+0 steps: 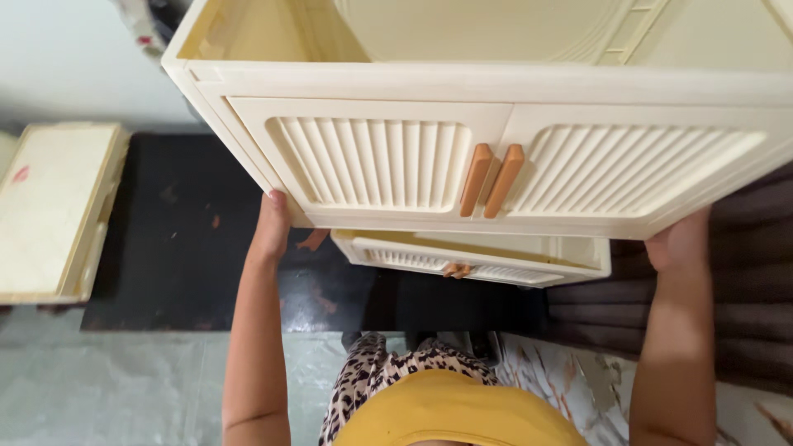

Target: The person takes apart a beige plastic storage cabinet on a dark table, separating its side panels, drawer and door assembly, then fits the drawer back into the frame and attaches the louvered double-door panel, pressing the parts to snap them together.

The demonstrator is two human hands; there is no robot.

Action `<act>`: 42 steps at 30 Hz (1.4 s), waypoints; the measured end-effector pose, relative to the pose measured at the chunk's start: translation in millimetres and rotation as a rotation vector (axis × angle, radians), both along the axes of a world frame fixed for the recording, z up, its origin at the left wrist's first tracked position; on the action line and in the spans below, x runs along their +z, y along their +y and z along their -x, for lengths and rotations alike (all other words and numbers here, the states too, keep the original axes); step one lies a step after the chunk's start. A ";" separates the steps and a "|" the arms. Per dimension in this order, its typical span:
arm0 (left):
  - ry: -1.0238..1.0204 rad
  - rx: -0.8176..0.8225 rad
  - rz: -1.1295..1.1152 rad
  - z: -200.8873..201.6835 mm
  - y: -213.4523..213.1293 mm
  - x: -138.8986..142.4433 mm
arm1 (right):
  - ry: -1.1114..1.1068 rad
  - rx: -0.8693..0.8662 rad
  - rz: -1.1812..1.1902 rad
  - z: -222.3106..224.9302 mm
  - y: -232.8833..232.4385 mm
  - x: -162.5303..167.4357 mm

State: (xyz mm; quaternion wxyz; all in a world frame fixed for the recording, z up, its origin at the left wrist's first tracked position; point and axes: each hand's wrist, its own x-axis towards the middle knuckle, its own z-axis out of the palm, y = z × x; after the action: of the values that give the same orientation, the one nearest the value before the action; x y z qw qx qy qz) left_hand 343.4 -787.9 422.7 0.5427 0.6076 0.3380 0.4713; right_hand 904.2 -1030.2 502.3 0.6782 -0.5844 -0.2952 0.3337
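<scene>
The left hand (271, 225) was pressed against the lower left corner of a cream plastic cabinet module (496, 83), the fingers wrapped under its bottom edge and the thumb laid up along the side. The right hand (679, 244) was set under the lower right corner in the same way, its fingers hidden beneath the edge, so how far they were curled could not be told. The module was held up between the two hands, raised in the air and tilted toward the camera, its open top visible at the upper edge of the view.

Two ribbed doors were seen on the front of the lifted module, closed, with a pair of orange-brown handles (491, 180) standing just beside each other at the middle seam. Directly below, a second cream module (475, 258) of the same kind was seen, with its own ribbed front and small orange-brown handles; the two modules were apart, not touching.

A black mat (178, 239) was spread on the floor beneath and to the left. Further left, a flat cream panel (49, 211) was laid. A dark brown ribbed surface (743, 297) was seen at the right. A yellow top and leopard-patterned fabric (372, 380) were visible at the bottom of the view, between the forearms.
</scene>
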 end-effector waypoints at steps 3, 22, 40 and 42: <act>0.045 0.075 0.013 27.3 -1.5 -18.2 | 0.035 0.056 -0.040 -4.6 13.9 -23.0; -0.258 0.290 0.197 230.7 -62.4 -67.7 | 0.115 0.293 -0.185 142.9 71.0 -65.5; -0.202 0.406 0.250 432.7 -96.6 -102.0 | 0.190 0.417 -0.135 303.3 89.2 -170.3; -0.172 0.426 0.285 443.8 -104.5 -103.1 | 0.178 0.412 -0.063 318.2 95.5 -171.4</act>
State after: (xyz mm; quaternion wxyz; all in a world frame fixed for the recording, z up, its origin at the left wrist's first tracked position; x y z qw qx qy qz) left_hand -100.4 -892.4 319.6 0.5379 0.3979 0.4739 0.5725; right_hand 586.0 -934.7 330.9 0.6369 -0.4584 -0.3578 0.5061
